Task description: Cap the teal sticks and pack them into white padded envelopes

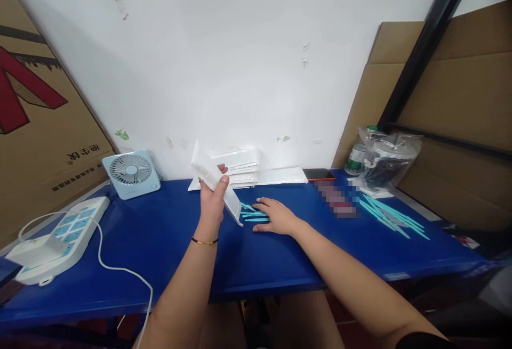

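My left hand (214, 194) grips a long, flat white packet (208, 170), held tilted above the table with its lower end close to the surface. Several thin turquoise strips (253, 214) lie on the blue tabletop just right of that end. Over them rests my right hand (278, 217), palm down with fingers apart, the fingertips reaching onto the strips. Part of the strips is hidden beneath the fingers. Behind my left hand, a stack of similar white packets (244, 167) in clear wrap lies against the wall.
A blue fan (132, 173) and a white power strip (72, 237) with a cable stand on the left. Toward the right are a phone (319, 173), a second bunch of turquoise strips (394, 216), a bottle (354, 160) and a clear plastic bag (390, 160). Cardboard (460, 88) borders the table (276, 264).
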`<state>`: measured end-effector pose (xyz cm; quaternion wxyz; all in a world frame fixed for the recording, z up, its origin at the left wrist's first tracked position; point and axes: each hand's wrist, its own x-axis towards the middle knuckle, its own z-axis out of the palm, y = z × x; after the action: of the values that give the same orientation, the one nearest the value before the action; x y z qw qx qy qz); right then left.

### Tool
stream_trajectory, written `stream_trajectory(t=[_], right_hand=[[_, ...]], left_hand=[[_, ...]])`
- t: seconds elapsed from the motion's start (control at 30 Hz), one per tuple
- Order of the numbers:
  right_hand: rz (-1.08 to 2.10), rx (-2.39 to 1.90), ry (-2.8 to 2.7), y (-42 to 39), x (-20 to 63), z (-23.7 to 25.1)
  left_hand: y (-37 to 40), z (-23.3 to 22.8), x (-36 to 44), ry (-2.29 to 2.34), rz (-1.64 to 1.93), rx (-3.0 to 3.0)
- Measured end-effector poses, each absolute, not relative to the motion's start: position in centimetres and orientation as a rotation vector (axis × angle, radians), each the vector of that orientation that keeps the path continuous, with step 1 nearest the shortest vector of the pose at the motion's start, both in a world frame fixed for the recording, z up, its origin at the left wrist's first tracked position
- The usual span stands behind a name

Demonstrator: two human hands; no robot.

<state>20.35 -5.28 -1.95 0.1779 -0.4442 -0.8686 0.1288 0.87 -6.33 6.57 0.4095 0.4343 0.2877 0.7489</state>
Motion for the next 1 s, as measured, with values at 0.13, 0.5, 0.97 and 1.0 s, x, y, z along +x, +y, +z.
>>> stream_trajectory(t=[0.13, 0.5, 0.97, 1.0], right_hand=[[0.356, -1.238, -2.464, -5.3, 20.4, -2.1], [0.394, -1.225, -2.468, -5.4, 20.4, -1.8], [0.425, -1.245, -2.469, -5.2, 20.5, -2.1], [0.422, -1.244, -2.469, -5.2, 20.5, -2.1]], left_hand=[[-7.1, 8.4, 1.0, 0.773, 1.804, 1.259], [-6.8, 11.7, -0.1, 0.669, 1.875, 1.439], [-7.5, 14.9, -2.8, 0.596, 1.979, 1.516], [-7.6, 15.2, -2.9, 0.580, 1.986, 1.527]])
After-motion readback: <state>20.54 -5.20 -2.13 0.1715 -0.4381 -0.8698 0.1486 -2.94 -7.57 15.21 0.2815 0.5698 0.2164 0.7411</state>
